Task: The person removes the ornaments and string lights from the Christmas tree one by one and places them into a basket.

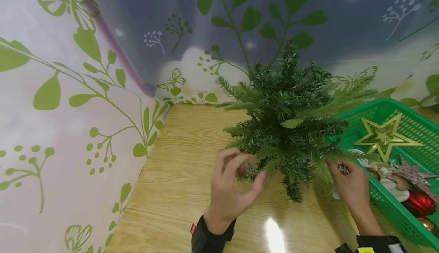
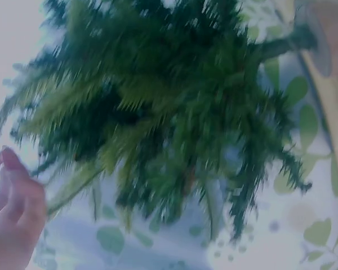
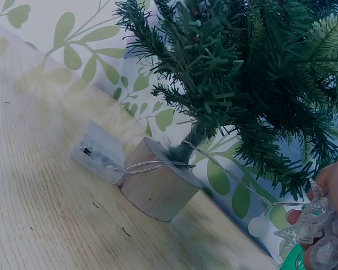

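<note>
A small artificial Christmas tree (image 1: 288,119) stands on the table in the head view. My right hand (image 1: 354,186), at its lower right, grips a bundle of string lights (image 3: 321,230) with clear star and ball bulbs. Their wire (image 3: 236,179) runs to the trunk, round it, and on to a clear battery box (image 3: 100,154). This box lies beside the round wooden base (image 3: 158,183). At the lower left branches, my left hand (image 1: 228,188) is raised with fingers loosely bent and thumb apart, holding nothing. The left wrist view is blurred, its fingertips close to a branch.
Right of the tree stands a green plastic basket (image 1: 378,203). Inside lie a gold star (image 1: 382,135), a pink glitter star (image 1: 413,171), a red ball (image 1: 419,202) and other ornaments. Patterned cloth (image 1: 113,93) hangs at the table's back and left.
</note>
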A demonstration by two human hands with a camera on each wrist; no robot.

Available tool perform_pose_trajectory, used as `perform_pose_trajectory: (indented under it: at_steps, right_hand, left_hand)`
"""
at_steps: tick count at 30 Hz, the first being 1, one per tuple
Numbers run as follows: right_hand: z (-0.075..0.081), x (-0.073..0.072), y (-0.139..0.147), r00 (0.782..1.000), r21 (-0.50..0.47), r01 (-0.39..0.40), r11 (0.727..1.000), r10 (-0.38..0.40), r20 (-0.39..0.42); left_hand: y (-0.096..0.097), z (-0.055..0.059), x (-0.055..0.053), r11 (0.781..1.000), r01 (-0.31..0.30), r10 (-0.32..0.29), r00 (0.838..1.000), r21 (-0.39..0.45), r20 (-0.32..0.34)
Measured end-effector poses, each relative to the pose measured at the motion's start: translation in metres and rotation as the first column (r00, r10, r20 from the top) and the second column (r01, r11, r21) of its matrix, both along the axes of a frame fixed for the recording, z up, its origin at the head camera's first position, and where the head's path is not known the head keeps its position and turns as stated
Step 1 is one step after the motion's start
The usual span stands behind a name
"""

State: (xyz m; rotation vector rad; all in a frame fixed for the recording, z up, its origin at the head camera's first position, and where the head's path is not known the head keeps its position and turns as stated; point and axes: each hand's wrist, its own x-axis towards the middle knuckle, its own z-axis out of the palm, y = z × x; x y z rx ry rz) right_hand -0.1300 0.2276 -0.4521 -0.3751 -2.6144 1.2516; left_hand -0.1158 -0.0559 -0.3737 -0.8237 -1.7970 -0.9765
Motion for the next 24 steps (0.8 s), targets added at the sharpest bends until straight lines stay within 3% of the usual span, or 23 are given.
perform_pose_trajectory:
  at_steps: [2,4,6,8,9,10,12,13,15,16,19,24]
  right_hand:
    - [0.0,-0.001,0.0,1.0,0.016,-0.006,1.0,0.006,-0.017]
    - [0.0,-0.001,0.0,1.0,0.025,-0.004,1.0,0.005,-0.027]
    - [0.0,-0.001,0.0,1.0,0.033,0.004,0.999,-0.003,-0.028]
    - [-0.001,0.0,0.0,1.0,0.043,0.007,0.999,-0.006,-0.014]
    - [-0.002,0.0,-0.001,1.0,0.045,0.008,0.999,-0.008,-0.006]
    - [-0.003,0.001,-0.002,1.0,0.05,0.006,0.999,-0.006,0.0]
    - [-0.006,0.001,-0.003,1.0,0.061,-0.002,0.998,0.001,0.01]
    - [-0.007,0.002,-0.004,1.0,0.062,-0.007,0.998,0.007,0.014]
    - [-0.009,0.002,-0.006,1.0,0.065,-0.014,0.998,0.014,0.004]
    - [-0.01,0.001,-0.007,1.0,0.07,-0.019,0.997,0.019,-0.003]
    - [-0.01,0.0,-0.007,0.998,0.081,-0.028,0.996,0.032,-0.05]
    - [-0.01,0.001,-0.004,0.987,0.08,-0.062,0.995,0.073,-0.144]
  left_hand:
    - [-0.008,0.004,-0.004,0.991,-0.034,0.045,0.995,0.128,-0.086]
    - [-0.018,0.006,-0.01,0.972,-0.081,0.103,0.991,0.221,-0.09]
    - [-0.028,0.006,-0.021,0.959,-0.126,0.132,0.991,0.256,-0.008]
    - [-0.038,0.004,-0.034,0.966,-0.153,0.124,0.981,0.207,0.149]
    - [-0.042,0.002,-0.04,0.975,-0.153,0.111,0.963,0.16,0.247]
    - [-0.046,0.0,-0.047,0.984,-0.144,0.101,0.933,0.102,0.344]
    - [-0.051,-0.004,-0.056,0.995,-0.091,0.094,0.861,-0.032,0.5]
    - [-0.053,-0.006,-0.059,0.995,-0.042,0.087,0.827,-0.092,0.555]
    - [-0.055,-0.011,-0.062,0.981,0.051,0.074,0.789,-0.185,0.61]
    - [-0.055,-0.013,-0.062,0.973,0.089,0.063,0.781,-0.211,0.621]
    - [-0.053,-0.018,-0.062,0.958,0.158,0.023,0.791,-0.239,0.612]
    - [-0.048,-0.02,-0.058,0.96,0.175,-0.003,0.785,-0.217,0.62]
